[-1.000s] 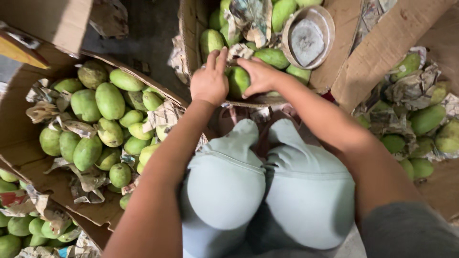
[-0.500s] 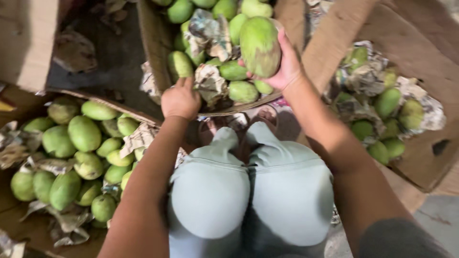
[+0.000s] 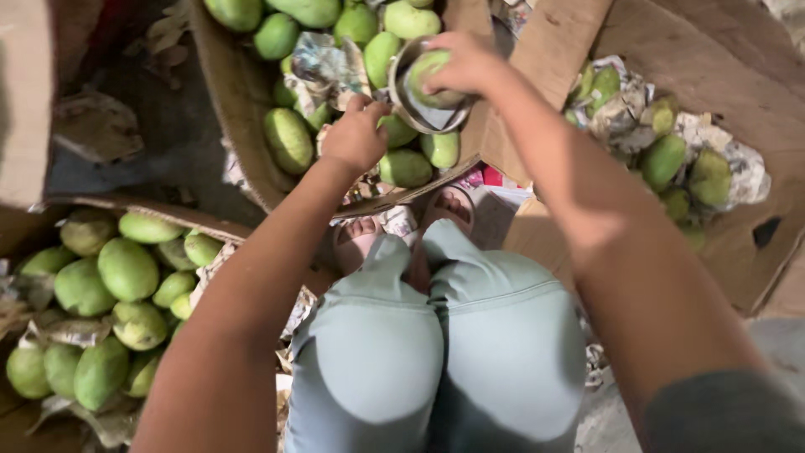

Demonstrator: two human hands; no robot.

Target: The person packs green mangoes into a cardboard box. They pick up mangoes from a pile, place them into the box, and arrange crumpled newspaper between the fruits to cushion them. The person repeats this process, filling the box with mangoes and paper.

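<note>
I squat over cardboard boxes of green mangoes. My right hand [image 3: 461, 63] grips a green mango [image 3: 426, 74] and sets it into a round metal bowl [image 3: 409, 107] that rests on the fruit in the front box [image 3: 225, 126]. My left hand [image 3: 356, 134] is closed beside the bowl's left rim, resting among the mangoes and crumpled newspaper [image 3: 323, 63]. I cannot tell whether it holds anything.
A second box of mangoes [image 3: 126, 268] with newspaper lies at my lower left. A third box [image 3: 738, 101] at the right holds more mangoes [image 3: 667, 155] on paper. My knees [image 3: 436, 335] and sandalled feet [image 3: 449, 205] are between the boxes.
My right hand has carried the large mango from above the fruit pile down into the metal bowl. My left hand has shifted forward to the bowl's rim.
</note>
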